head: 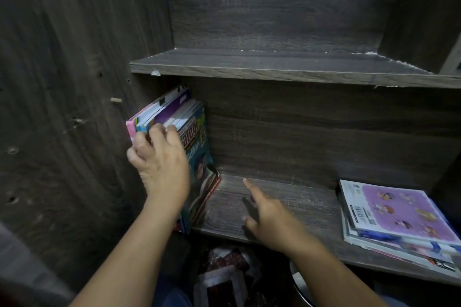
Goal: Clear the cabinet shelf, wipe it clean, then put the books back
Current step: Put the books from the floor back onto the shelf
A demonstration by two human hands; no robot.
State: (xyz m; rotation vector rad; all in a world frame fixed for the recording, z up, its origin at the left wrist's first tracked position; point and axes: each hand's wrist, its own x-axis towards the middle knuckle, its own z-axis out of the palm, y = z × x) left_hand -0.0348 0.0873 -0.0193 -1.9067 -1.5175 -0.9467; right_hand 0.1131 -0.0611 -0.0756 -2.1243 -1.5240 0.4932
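Observation:
Several upright books point(192, 137) lean against the left wall of the dark wooden cabinet, standing on the lower shelf point(287, 204). My left hand point(159, 159) grips their front edges, fingers curled over the spines. My right hand point(269, 219) hovers over the bare middle of the shelf with its forefinger stretched out and nothing in it; it is blurred. A flat stack of books point(396, 219) with a purple cover on top lies at the shelf's right end.
The upper shelf point(274, 67) holds nothing, with white flecks along its back edge. The cabinet's left side panel point(74, 107) stands close. Below the shelf front lie patterned cloth point(224, 276) and a pale round rim point(299, 286).

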